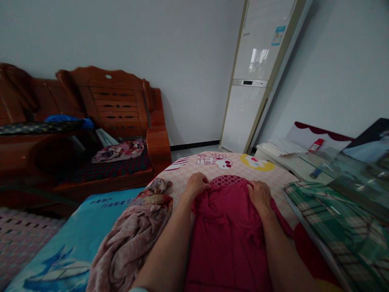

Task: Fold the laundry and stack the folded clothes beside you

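Observation:
A magenta garment (229, 239) lies spread over a pink patterned cloth (188, 170) with cartoon figures. My left hand (197, 185) has its fingers closed on the garment's far left edge. At the far right edge, my right hand (259, 194) pinches the same fabric between thumb and fingers. A dotted pink patch (229, 180) shows just beyond the garment, between the hands. To the left of my left forearm, a crumpled dusty-pink cloth (130, 239) lies in a heap.
Left are a blue printed cover (69, 247) and a wooden sofa (114, 105) with a patterned cloth (121, 150) on its seat. Green plaid fabric (337, 219) lies right. Farther back stand a side cabinet with papers (281, 147) and a tall white appliance (249, 113).

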`<state>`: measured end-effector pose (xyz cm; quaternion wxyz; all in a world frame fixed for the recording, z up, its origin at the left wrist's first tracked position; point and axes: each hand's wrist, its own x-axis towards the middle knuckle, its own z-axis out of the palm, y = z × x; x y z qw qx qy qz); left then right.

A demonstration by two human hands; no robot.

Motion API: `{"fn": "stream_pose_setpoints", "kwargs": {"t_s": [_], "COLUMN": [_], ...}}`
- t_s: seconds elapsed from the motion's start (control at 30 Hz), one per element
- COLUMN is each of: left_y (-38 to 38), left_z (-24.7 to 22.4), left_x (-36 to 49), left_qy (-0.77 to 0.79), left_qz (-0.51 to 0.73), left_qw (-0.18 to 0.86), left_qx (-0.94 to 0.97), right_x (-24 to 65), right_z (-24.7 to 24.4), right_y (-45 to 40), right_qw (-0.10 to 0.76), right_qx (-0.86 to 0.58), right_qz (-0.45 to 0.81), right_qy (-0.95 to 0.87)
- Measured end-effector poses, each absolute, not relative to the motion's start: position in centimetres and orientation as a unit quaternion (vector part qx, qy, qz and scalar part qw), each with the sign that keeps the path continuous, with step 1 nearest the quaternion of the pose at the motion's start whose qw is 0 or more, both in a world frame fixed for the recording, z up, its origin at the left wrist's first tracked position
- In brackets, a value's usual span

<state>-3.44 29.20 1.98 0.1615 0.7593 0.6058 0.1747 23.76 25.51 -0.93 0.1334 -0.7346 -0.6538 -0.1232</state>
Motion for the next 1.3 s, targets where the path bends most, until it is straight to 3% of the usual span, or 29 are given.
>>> {"fn": "stream_pose_setpoints", "kwargs": {"t_s": [0.4,0.73,1.0,1.3], "left_y": [28.7,29.0,28.4,28.8], "left_z": [0.8,1.5,2.0,1.1], "left_x": [-1.5,-2.7,-2.3,-1.4], "left_qy": [0.649,0.640,0.640,0.668], "left_qz": [0.110,0.146,0.089,0.083], "left_qw": [0.084,0.116,0.085,0.070], "left_qx": [0.748,0.746,0.758,0.736], "right_x": [23.7,23.9,24.2,24.6], "right_z": [-1.6,-0.1,-1.1,-2.6], "right_y": [26.0,25.8,26.9,27.2], "right_qw": [0.125,0.334,0.545,0.578], "right_qx": [-0.748,-0.766,-0.694,-0.671], "right_qz": [-0.076,-0.019,0.213,0.244], "right_qy": [-0.647,-0.548,-0.418,-0.395]}}
